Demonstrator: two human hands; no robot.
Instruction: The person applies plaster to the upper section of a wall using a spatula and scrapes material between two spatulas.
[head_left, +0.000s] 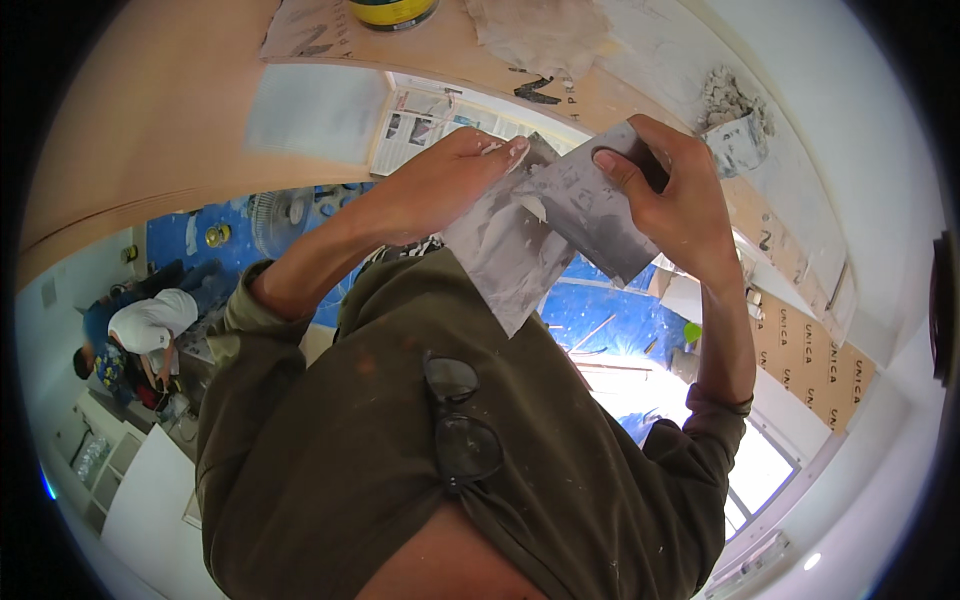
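My left hand (440, 185) is closed around the top edge of a flat grey putty spreader (505, 270), which is smeared with whitish putty and tilted downward. My right hand (690, 205) grips a second flat grey spreader (585, 200) from its far edge, thumb on the near face. This right-hand blade overlaps or touches the left one, and a small ridge of pale putty (533, 205) shows where they meet. Traces of putty are on the left fingertips. Both tools are held in front of my chest.
A putty-caked tub (738, 140) stands on the cardboard-covered ledge (640, 98) beyond my right hand. At the top is a yellow and black tin (392, 12). Lower left, two people (150, 325) bend over work near a fan (278, 222). Blue sheeting (620, 315) lies below.
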